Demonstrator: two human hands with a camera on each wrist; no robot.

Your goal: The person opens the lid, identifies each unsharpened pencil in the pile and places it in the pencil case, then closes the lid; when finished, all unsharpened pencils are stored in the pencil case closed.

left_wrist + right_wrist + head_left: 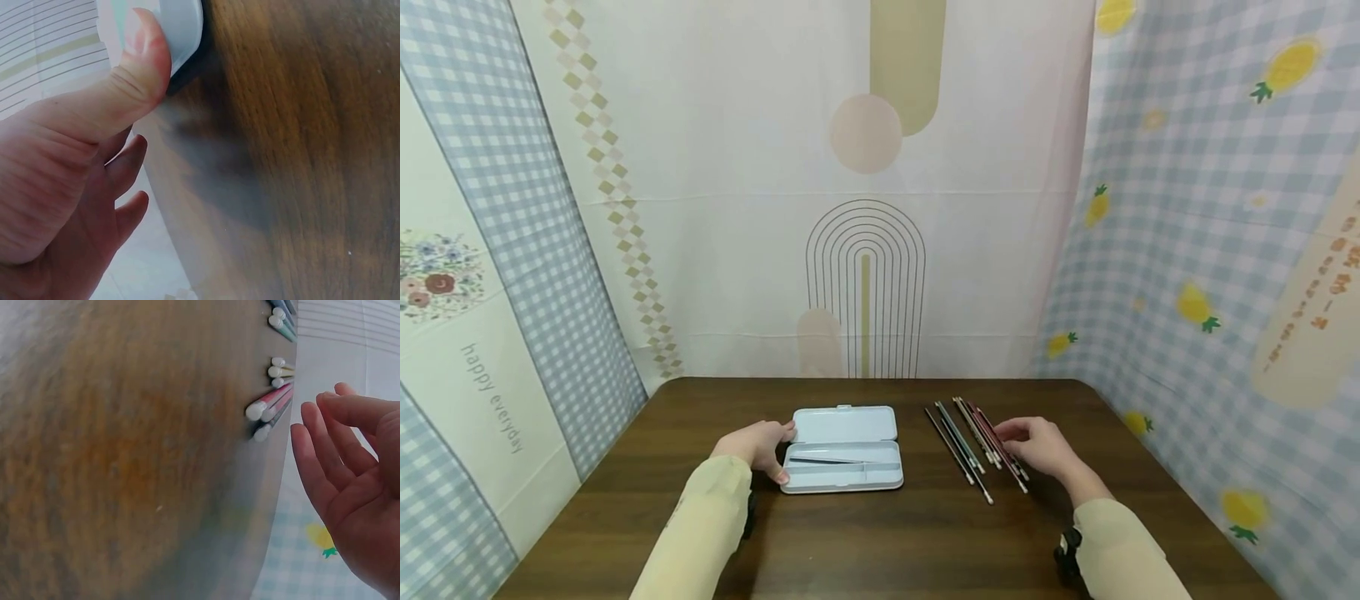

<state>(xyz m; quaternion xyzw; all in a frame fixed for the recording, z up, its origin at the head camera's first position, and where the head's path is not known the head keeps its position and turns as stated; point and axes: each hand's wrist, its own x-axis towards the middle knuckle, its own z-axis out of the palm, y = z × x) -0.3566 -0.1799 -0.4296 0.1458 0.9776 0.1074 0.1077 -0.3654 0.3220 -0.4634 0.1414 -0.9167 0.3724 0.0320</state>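
Note:
An open white pencil case lies on the table, its lid folded back. One dark pencil rests in its long rear compartment. My left hand holds the case's left end, the thumb against the front corner and fingers by the lid. Several pencils with white ends are spread right of the case: dark ones, green ones and red ones. Beside the red pencils hovers my right hand, fingers loosely bent; the right wrist view shows nothing between thumb and fingers.
The dark brown wooden table has rounded far corners. A printed white cloth hangs behind it, with checked cloths along the sides. Black wrist cameras sit at both sleeves.

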